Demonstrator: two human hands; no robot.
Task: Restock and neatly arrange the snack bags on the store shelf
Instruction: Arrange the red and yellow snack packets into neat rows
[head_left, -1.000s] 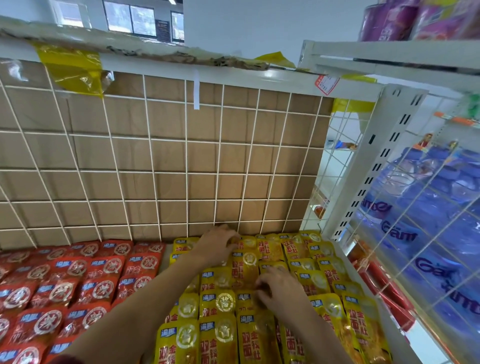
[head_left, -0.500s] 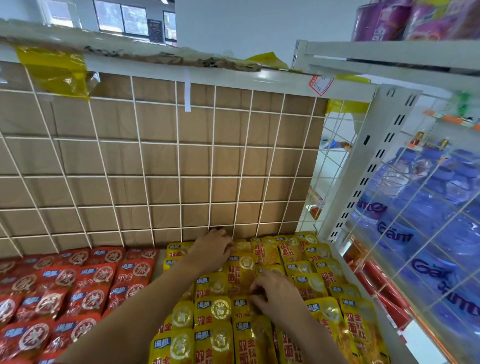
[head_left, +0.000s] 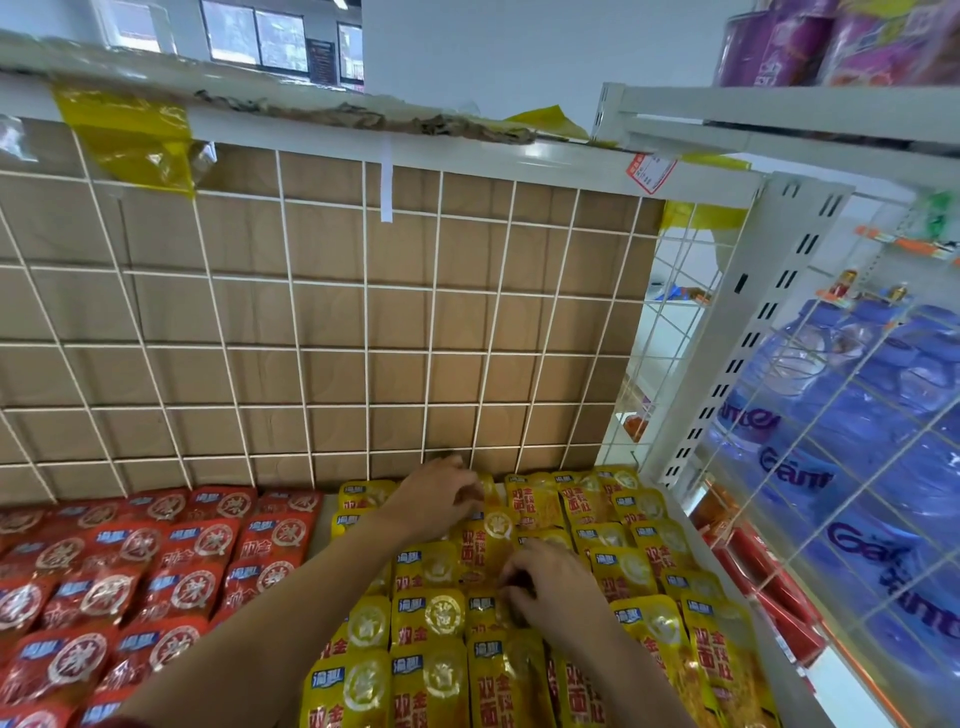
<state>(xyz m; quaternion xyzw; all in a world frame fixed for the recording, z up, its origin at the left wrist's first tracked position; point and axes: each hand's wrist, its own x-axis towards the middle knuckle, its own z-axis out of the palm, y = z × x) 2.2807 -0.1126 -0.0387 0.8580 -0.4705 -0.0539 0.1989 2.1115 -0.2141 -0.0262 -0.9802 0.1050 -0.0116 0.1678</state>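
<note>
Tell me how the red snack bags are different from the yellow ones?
The red bags have red wrappers; the yellow bags have yellow ones. The red bags lie left, the yellow bags right. The left hand and right hand hold yellow bags; none touches the red bags. Both lie in overlapping rows.

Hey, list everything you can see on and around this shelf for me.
yellow snack bags: dozens, yellow, shelf right section, overlapping rows
red snack bags: dozens, red, shelf left section
wire grid panel: one, white, behind the bags
cardboard: brown, behind the grid
water bottles: several, blue, right neighbouring rack
purple packs: few, purple, top right shelf
price tag: one, red-white, top rail
left hand: one, on back-row yellow bags
right hand: one, fingers curled on a mid-row yellow bag
</note>
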